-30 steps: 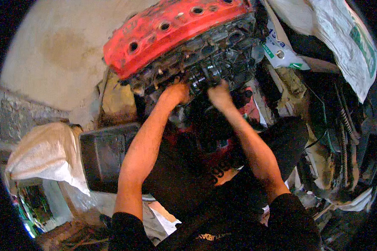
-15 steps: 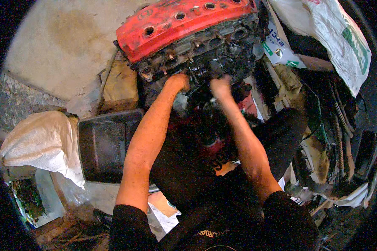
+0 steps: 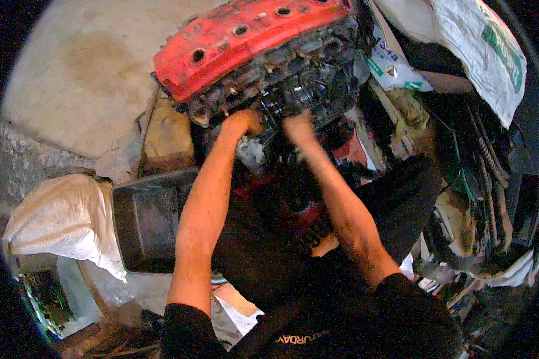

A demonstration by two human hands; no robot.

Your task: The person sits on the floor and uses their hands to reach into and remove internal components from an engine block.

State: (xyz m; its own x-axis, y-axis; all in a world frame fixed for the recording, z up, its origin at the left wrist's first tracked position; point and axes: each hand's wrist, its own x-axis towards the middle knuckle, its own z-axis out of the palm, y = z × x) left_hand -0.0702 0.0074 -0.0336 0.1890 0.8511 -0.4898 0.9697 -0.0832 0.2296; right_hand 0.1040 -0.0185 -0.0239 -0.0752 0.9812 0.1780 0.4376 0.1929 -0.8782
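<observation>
Both hands press into the greasy engine block lying on the concrete floor under its red ribbed valve cover: the left hand looks fisted against the metal, while the right hand is blurred, so its grip cannot be told. Oily castings risk a slip onto sharp, jagged edges

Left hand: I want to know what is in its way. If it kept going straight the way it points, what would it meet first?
The left hand points up the picture into the grimy dark metal engine block; it seems to touch it already, below the red ribbed engine cover, though depth is unclear.
</observation>
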